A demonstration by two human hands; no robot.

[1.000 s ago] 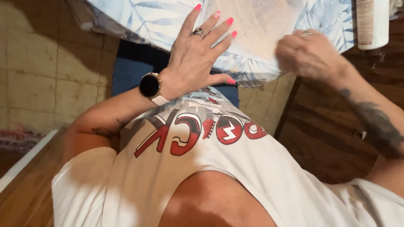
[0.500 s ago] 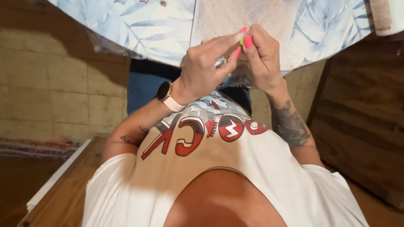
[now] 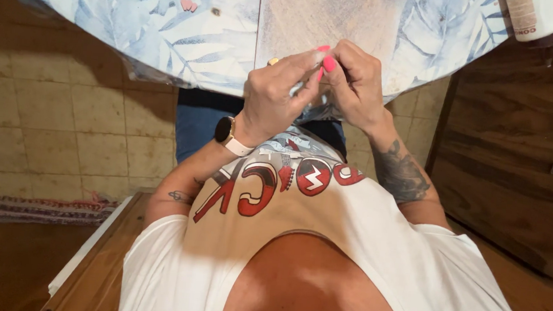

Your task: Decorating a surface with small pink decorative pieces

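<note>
Whatever the fingers were working on sat hidden between the fingertips: the pictures did not show a separate object there, only pink nails meeting. That meeting point lay at the near edge of the table [image 3: 166, 39], which was covered by a blue leaf-patterned cloth, with a pale strip of mat [image 3: 329, 13] running away toward twelve o'clock from the hands.

The left hand [image 3: 275, 99] came in from seven o'clock, its fingers curled and its thumb and forefinger drawn together toward the other hand's tips. A ring showed on one finger and a watch [image 3: 225, 131] sat on the wrist. The right hand [image 3: 356, 82] came in from five o'clock, fingers bent and bunched, one pink nail [image 3: 329, 63] pressed against the left fingertips. Both hands were touching each other at the tips, so neither was nearer than the other; whether they pinched something small or only one another's nails I could not tell.

Outward from there, a small pink scrap [image 3: 188, 5] lay on the cloth at about ten o'clock from the hands, well apart. A white bottle [image 3: 532, 14] stood at the table's edge at two o'clock. A dark wooden cabinet [image 3: 523, 157] stood at three o'clock.
</note>
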